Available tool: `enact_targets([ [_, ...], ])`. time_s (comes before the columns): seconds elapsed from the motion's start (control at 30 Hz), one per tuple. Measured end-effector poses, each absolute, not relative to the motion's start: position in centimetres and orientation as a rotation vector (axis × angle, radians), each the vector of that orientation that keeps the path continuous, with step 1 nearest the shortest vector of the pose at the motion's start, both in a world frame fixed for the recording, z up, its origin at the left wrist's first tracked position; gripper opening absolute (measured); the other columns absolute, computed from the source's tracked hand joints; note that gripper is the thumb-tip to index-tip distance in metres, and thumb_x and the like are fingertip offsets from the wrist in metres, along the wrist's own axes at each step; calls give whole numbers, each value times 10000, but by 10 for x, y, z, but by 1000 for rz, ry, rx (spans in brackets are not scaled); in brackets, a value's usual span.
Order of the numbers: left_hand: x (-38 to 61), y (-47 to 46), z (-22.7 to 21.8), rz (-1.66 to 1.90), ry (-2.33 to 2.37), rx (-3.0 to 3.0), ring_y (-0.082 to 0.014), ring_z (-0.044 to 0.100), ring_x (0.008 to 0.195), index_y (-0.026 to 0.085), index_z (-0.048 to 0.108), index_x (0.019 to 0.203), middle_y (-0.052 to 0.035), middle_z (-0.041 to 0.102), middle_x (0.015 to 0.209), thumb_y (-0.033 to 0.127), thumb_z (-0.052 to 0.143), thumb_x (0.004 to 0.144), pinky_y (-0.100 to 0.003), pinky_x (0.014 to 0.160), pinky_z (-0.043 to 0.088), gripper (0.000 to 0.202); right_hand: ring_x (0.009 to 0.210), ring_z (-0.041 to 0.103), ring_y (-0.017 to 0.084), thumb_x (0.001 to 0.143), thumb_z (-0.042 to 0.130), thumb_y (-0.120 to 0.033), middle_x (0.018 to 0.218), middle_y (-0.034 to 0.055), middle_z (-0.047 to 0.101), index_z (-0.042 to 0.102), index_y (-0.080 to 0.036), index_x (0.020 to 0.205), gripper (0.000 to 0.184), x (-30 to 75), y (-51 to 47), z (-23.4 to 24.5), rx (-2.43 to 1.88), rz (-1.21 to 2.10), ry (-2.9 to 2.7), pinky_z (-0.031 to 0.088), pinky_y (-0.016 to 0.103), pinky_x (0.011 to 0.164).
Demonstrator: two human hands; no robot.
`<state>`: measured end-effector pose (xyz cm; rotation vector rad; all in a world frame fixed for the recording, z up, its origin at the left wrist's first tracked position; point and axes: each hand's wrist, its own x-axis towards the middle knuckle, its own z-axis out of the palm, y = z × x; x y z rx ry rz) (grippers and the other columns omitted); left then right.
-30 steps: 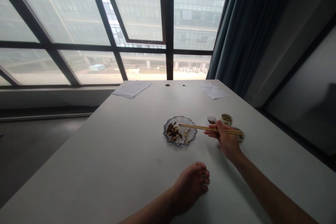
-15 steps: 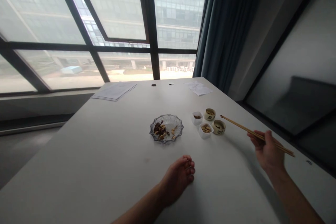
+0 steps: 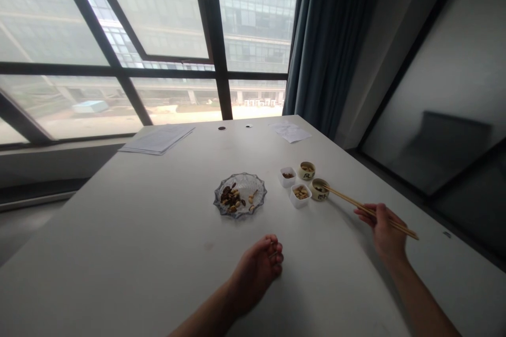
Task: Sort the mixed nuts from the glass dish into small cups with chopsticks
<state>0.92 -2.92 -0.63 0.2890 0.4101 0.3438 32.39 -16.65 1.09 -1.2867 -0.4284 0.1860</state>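
Observation:
My right hand (image 3: 381, 229) is shut on a pair of wooden chopsticks (image 3: 366, 210), whose tips reach the rim of a small glazed ceramic cup (image 3: 320, 189) with dark lettering. Another such cup (image 3: 307, 170) stands just behind it. Two small white square dishes (image 3: 287, 176) (image 3: 300, 196) hold nuts, to the left of the cups. A scalloped glass plate (image 3: 240, 195) carries a mix of dark and pale nuts. My left hand (image 3: 256, 274) rests curled on the table, nearest the plate, and appears to hold nothing.
The white table (image 3: 118, 210) ends at a window wall with dark frames (image 3: 209, 21). A stack of papers (image 3: 158, 139) and a loose sheet (image 3: 290, 132) lie at its far end. A dark blue curtain (image 3: 328, 47) hangs at the far right corner.
My right hand has brought the chopstick tips from well clear of the cups to the rim of the nearer ceramic cup. A second earlier they were over the plate. My left hand has stayed put.

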Motion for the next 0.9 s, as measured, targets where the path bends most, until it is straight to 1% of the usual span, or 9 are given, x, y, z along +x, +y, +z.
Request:
enact_targets([
  [0.13,9,-29,-7,346,402,285,-105,557,656,165,574,917,-2,601,807,202,675,838,-236,608,338,134,657,738,212,815,708,-539,727,98,722,680,-98,828,443,324,-166,8,-1290,197,-452,597,244,581],
  [0.3,8,-30,-7,346,391,284,-106,556,660,166,574,917,-4,601,813,202,665,846,-238,615,343,121,644,733,205,806,722,-529,726,96,721,688,-94,827,436,322,-164,8,-1277,210,-455,610,262,623],
  [0.5,9,-29,-8,348,391,293,-106,554,649,166,575,909,-5,601,809,200,656,847,-239,606,340,108,597,723,188,780,740,-539,676,78,711,687,-97,795,445,327,-169,14,-1237,180,-345,602,233,576],
  [0.7,8,-29,-9,340,392,283,-109,561,657,168,571,918,-10,603,814,198,647,853,-233,613,343,104,586,722,188,750,758,-553,681,84,717,696,-96,789,462,324,-168,16,-1213,224,-328,597,226,559],
  [0.9,9,-30,-8,344,374,300,-108,561,650,165,569,923,-14,601,813,200,639,853,-233,613,342,105,583,716,179,779,743,-534,697,99,725,714,-94,803,442,312,-166,15,-1218,257,-407,586,216,543],
])
